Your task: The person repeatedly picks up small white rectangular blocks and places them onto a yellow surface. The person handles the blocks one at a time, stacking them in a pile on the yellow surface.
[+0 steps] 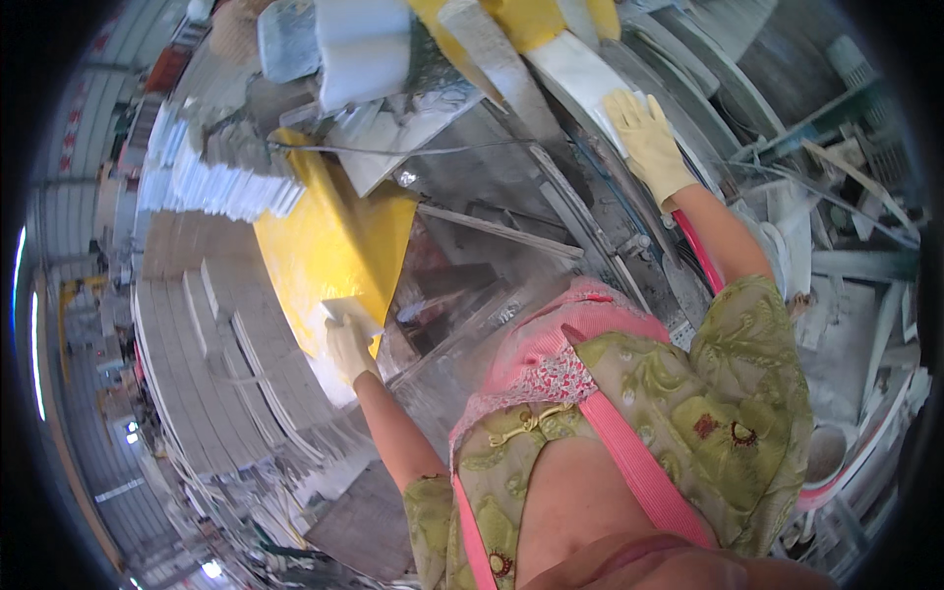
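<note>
My left hand (348, 349), in a pale cream glove, grips the edge of a small white tile-like piece (363, 316) with its fingers closed. That piece lies over the lower end of a bright yellow sheet (329, 236). Out to the right, my right hand (645, 143) wears a matching glove, its fingers stretched out flat. Its fingertips rest at the edge of a long white strip (578, 79) on the machine bed. Whether the fingertips press on the strip or only lie beside it is hard to see.
Thin white tiles (221, 172) stand stacked at the left, above piled grey slabs (187, 344). A dark cable (393, 152) crosses the dusty middle. More yellow sheeting (526, 22) hangs at the far side. White blocks (362, 49) sit at the back; metal rails (580, 211) run between my hands.
</note>
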Tool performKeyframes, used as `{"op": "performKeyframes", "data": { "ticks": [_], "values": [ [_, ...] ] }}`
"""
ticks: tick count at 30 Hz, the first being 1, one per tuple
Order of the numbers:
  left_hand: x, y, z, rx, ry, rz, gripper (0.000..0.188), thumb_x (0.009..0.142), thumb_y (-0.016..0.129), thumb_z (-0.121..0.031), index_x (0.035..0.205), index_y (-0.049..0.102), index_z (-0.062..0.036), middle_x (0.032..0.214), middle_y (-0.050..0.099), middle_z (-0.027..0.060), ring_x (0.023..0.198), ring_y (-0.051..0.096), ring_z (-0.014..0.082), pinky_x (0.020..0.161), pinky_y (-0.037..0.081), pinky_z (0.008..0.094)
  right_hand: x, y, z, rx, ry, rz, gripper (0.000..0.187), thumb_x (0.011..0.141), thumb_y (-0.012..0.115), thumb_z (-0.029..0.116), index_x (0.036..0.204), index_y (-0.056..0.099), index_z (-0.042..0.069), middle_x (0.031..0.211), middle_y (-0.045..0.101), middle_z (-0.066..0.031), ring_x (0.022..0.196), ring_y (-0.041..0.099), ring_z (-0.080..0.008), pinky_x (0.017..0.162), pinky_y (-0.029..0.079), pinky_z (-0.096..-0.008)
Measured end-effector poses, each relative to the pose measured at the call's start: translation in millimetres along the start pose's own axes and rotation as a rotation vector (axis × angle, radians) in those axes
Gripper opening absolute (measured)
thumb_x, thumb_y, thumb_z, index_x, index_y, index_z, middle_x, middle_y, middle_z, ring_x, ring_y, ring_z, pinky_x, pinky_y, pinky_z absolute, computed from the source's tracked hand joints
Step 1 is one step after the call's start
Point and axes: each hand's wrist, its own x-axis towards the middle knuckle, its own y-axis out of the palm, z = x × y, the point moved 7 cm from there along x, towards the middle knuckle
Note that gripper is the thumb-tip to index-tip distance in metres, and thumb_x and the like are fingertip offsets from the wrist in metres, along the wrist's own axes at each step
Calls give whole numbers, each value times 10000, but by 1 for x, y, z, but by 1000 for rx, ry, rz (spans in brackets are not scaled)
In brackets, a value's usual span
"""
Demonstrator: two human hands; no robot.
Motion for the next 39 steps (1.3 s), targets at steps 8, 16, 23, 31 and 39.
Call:
{"op": "performKeyframes", "data": {
  "ticks": [8,16,23,31,39],
  "values": [
    [-1,-2,35,-433,-50,281,481,910,696,-284,1306,574,-40,989,714,103,694,667,148,565,530,271,10,-18,12,22,-81,-11,654,848,642,160,1466,447,67,1495,476,-159,1395,445,-281,1157,347,-439],
    [-16,-6,37,-410,-40,-116,444,935,619,-270,1267,608,25,901,714,180,660,677,235,587,527,370,61,-46,32,875,264,117,505,892,722,410,1135,671,-30,912,727,-151,830,703,-219,747,542,-355],
    [8,-33,54,-358,32,18,449,924,599,-265,1236,610,58,864,713,212,681,705,276,608,540,385,58,-104,336,1950,-45,471,393,1003,589,320,1211,671,-3,1061,705,-27,918,627,-69,789,503,-259],
    [-3,-30,68,-596,167,287,587,827,733,-290,1319,572,-13,1048,727,205,955,722,290,855,547,402,18,-119,536,1950,-53,323,526,921,697,367,1327,582,53,1145,693,-126,1036,661,-236,873,519,-374],
    [-14,-21,59,-432,282,48,619,787,717,-184,1360,522,-54,1072,704,222,997,691,373,834,544,417,0,-135,533,1535,-463,277,791,872,674,496,1488,396,85,1291,622,-212,1200,597,-378,994,463,-440]
  ]
}}
